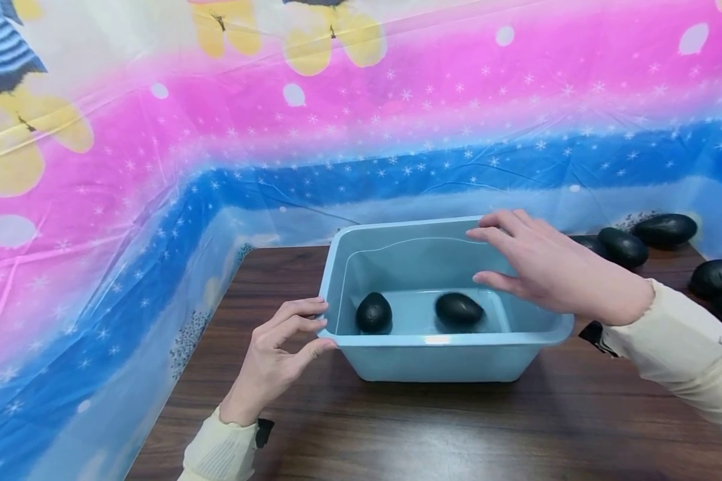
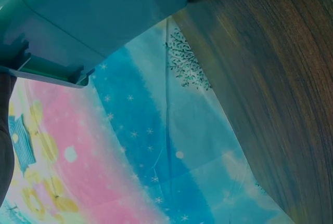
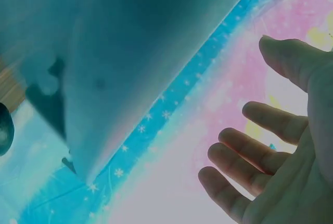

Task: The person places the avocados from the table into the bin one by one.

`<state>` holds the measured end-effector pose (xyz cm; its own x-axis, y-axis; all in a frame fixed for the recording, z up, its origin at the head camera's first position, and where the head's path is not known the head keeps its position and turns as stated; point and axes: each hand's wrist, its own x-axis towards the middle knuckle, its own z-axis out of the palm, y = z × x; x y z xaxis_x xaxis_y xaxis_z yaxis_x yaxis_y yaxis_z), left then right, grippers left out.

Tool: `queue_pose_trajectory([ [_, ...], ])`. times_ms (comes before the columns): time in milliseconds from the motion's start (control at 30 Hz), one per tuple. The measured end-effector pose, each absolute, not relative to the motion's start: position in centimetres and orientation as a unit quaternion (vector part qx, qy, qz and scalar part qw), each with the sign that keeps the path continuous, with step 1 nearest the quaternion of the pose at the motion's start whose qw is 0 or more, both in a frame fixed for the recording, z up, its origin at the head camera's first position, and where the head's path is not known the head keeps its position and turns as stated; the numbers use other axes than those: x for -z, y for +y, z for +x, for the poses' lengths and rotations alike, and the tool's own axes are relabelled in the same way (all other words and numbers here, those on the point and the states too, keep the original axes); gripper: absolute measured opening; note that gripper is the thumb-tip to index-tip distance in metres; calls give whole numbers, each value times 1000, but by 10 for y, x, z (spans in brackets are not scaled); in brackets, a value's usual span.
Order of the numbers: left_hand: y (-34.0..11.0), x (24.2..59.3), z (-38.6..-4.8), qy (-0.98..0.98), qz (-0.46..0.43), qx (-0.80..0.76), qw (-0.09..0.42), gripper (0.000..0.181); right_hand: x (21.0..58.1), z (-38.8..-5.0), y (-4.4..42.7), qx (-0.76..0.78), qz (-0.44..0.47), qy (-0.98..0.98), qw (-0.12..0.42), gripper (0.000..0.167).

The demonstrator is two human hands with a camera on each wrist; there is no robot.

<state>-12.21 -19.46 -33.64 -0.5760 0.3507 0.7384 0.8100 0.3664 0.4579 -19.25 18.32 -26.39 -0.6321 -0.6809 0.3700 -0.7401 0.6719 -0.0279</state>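
Note:
A light blue plastic bin (image 1: 439, 364) stands on the wooden table, holding one dark oval object (image 1: 374, 313) at its left and another (image 1: 459, 309) nearer its middle. The left hand (image 1: 279, 354) touches the bin's left rim with its fingertips and thumb. Above the bin's right side the right hand (image 1: 547, 264) is held with fingers spread and nothing in it. In the right wrist view that hand (image 3: 270, 151) shows its thumb and fingers apart, beside the bin (image 3: 130, 68). The bin's wall (image 2: 104, 11) fills the top left of the left wrist view.
Several more dark oval objects lie on the table to the right, such as one at the back (image 1: 665, 230) and one near the right edge (image 1: 718, 277). A patterned pink and blue sheet (image 1: 397, 113) hangs behind and left of the wooden table (image 1: 433, 427).

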Motion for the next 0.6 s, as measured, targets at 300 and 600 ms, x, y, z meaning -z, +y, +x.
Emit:
queue_pose_trajectory([
  [300,-193,335,-123,-773,-379,431,270,34,257,-187,206,-93,389,-892,209,64],
  [600,-191,337,-123,-770,-382,429,276,29,256,-184,242,-98,340,-908,225,62],
])
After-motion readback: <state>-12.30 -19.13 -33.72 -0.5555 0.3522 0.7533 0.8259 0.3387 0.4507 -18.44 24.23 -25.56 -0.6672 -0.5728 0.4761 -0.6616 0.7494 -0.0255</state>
